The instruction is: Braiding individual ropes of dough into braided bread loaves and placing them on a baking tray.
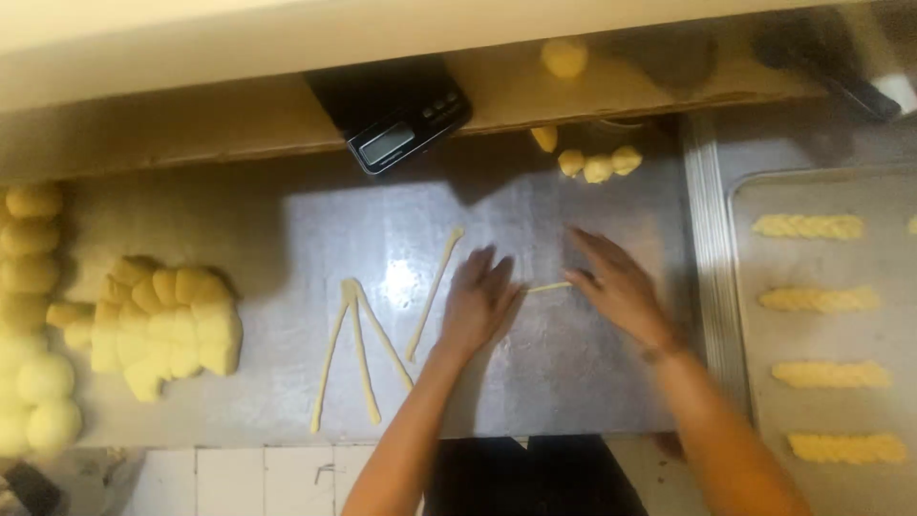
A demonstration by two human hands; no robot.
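My left hand and my right hand lie flat, palms down, side by side on the metal worktop. A thin pale dough strand runs between them, its ends hidden under both palms. Left of my left hand a single long dough rope lies slanted. Further left, three ropes are joined at the top and fan out toward me.
A pile of cut dough pieces and round dough balls sit at the left. A baking tray at the right holds several braided dough pieces. A black digital scale and small dough lumps lie at the back.
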